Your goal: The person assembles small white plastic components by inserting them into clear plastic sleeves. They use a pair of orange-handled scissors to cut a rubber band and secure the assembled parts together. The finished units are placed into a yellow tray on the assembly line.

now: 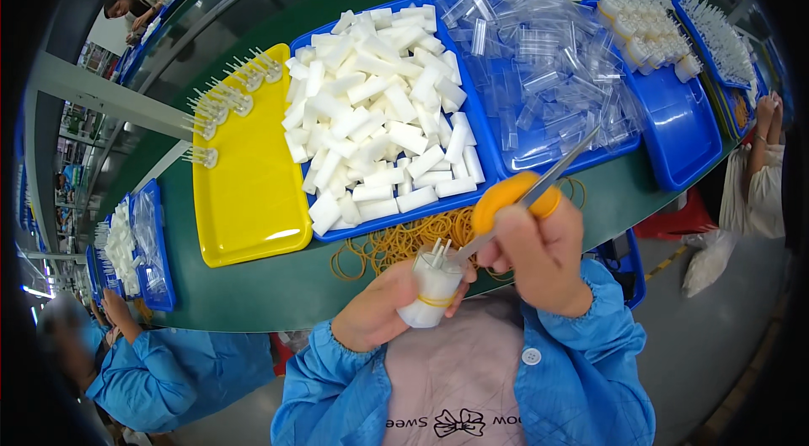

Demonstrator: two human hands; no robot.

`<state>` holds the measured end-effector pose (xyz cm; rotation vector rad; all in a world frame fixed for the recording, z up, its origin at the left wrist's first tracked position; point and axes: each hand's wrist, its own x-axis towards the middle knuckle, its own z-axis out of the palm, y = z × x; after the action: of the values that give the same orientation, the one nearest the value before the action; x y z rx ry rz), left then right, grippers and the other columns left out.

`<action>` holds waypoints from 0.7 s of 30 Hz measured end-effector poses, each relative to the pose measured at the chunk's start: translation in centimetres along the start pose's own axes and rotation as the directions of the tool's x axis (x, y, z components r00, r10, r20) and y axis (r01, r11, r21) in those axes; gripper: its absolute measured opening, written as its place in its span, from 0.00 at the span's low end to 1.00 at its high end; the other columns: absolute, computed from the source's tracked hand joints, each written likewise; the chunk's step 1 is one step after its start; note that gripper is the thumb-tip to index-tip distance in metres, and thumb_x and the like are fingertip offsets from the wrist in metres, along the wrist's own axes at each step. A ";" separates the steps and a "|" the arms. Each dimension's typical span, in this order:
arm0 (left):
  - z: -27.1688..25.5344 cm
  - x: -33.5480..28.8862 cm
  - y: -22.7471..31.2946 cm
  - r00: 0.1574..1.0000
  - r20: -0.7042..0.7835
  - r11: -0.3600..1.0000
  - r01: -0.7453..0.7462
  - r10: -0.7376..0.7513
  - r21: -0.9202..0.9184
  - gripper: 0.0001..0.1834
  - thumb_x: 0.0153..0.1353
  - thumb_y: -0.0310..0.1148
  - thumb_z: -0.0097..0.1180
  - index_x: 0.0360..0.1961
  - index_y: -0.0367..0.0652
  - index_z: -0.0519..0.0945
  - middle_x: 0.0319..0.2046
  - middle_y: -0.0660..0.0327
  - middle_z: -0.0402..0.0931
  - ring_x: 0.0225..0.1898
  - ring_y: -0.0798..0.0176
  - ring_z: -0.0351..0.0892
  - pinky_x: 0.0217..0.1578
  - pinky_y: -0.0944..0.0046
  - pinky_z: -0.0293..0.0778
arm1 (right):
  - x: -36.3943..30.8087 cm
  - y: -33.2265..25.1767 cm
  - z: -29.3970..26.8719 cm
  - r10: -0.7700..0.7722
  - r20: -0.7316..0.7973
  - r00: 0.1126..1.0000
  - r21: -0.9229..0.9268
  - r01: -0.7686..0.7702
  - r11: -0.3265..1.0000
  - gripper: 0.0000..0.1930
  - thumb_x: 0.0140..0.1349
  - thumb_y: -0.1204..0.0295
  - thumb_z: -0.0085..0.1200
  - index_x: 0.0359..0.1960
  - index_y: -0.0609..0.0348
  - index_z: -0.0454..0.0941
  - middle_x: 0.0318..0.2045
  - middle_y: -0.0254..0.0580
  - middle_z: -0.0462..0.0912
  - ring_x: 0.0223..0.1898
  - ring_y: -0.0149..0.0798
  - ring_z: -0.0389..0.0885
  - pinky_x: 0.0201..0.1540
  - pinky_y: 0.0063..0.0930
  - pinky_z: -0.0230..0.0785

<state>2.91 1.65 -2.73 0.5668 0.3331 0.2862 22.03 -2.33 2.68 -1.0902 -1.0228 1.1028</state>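
Observation:
My left hand [381,304] is closed around a white cylindrical bundle [436,288] in front of my chest. A yellow rubber band [436,301] circles the bundle, and thin white prongs stick out of its top. In my right hand [543,256] are orange-handled scissors [506,196], gripped just above and to the right of the bundle. One metal end points up and right, while a thin metal part reaches down to the bundle's top edge. My fingers partly hide how the scissors' parts join.
Loose yellow rubber bands [396,245] lie on the green table [253,299]. Beyond are a yellow tray [253,223] with pronged white pieces, a blue tray of white foam blocks [371,109], and one of clear plastic sleeves [539,67]. Co-workers sit at left [181,374] and right [763,160].

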 end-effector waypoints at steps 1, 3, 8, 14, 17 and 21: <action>0.1 -0.1 0.1 1.000 0.015 0.999 -0.013 0.013 0.045 0.39 0.58 0.57 0.54 0.59 0.35 0.63 0.46 0.59 0.68 0.42 0.65 0.70 0.42 0.66 0.67 | 0.1 0.2 -0.3 0.038 -0.049 0.998 0.031 -0.036 0.999 0.10 0.67 0.69 0.44 0.36 0.62 0.74 0.18 0.33 0.76 0.19 0.19 0.72 0.20 0.15 0.61; 0.6 0.0 0.2 0.999 0.027 0.997 -0.029 0.027 0.076 0.40 0.58 0.57 0.53 0.60 0.36 0.61 0.47 0.58 0.68 0.43 0.64 0.70 0.44 0.64 0.68 | 0.3 0.5 -1.0 0.076 -0.079 0.994 0.045 -0.072 0.996 0.10 0.67 0.68 0.43 0.37 0.62 0.74 0.18 0.32 0.75 0.19 0.18 0.70 0.20 0.13 0.59; 0.8 0.5 0.0 0.998 -0.044 0.998 0.033 -0.035 -0.044 0.38 0.61 0.56 0.50 0.62 0.39 0.58 0.49 0.54 0.69 0.44 0.61 0.72 0.47 0.61 0.69 | 0.7 0.9 -1.4 0.088 -0.056 0.995 0.045 -0.086 0.995 0.10 0.68 0.69 0.43 0.37 0.62 0.73 0.18 0.29 0.74 0.18 0.16 0.65 0.20 0.13 0.56; 0.3 0.5 -0.7 1.000 -0.013 0.987 -0.020 0.018 -0.161 0.32 0.65 0.54 0.40 0.60 0.39 0.60 0.48 0.53 0.70 0.43 0.59 0.73 0.41 0.61 0.70 | 0.6 1.5 -1.2 0.129 -0.039 0.991 0.048 -0.128 0.991 0.10 0.67 0.69 0.44 0.37 0.62 0.74 0.18 0.30 0.74 0.19 0.17 0.65 0.20 0.13 0.57; 0.2 0.4 -1.1 0.999 0.006 0.990 -0.043 0.045 -0.135 0.31 0.66 0.53 0.39 0.59 0.39 0.62 0.47 0.53 0.70 0.42 0.60 0.73 0.39 0.62 0.69 | 0.6 1.9 -1.0 0.155 -0.023 0.988 0.058 -0.154 0.986 0.10 0.67 0.69 0.44 0.38 0.62 0.74 0.18 0.30 0.74 0.19 0.17 0.65 0.19 0.13 0.57; 0.4 0.5 -1.0 0.999 -0.024 0.996 -0.031 0.029 -0.088 0.37 0.65 0.59 0.35 0.59 0.35 0.60 0.45 0.51 0.68 0.40 0.58 0.71 0.37 0.61 0.68 | 0.7 1.7 -1.2 0.155 -0.045 0.987 0.044 -0.153 0.987 0.10 0.67 0.69 0.44 0.37 0.62 0.74 0.18 0.30 0.74 0.18 0.17 0.66 0.20 0.13 0.57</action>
<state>3.64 0.86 -3.07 0.4819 0.3323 0.3345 23.05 -1.65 0.90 -1.1729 -0.8859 1.2096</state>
